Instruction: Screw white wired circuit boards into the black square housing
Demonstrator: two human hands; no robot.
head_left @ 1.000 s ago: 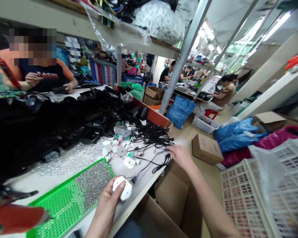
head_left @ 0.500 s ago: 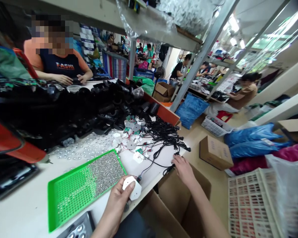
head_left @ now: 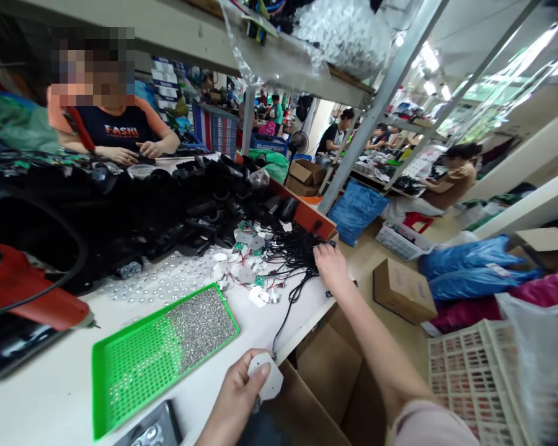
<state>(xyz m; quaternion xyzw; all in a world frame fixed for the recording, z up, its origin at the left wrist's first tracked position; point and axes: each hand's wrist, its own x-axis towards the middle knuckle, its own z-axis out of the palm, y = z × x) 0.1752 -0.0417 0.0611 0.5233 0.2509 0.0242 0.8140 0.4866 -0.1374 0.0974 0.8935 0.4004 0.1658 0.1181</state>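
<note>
White plate [head_left: 272,385]: pinched in the left hand [head_left: 239,389], by the worktop [head_left: 46,390] edge. Black cables [head_left: 286,248]: touched by the right hand [head_left: 331,267]; grasp cannot be told. Risk: trailing lead [head_left: 288,308] could be strained if snagged among cables.

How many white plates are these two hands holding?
1: the white plate, pinched in the left hand beside the bench. The right hand is at the black cables, with none visible; another could be hidden under either hand.
</note>
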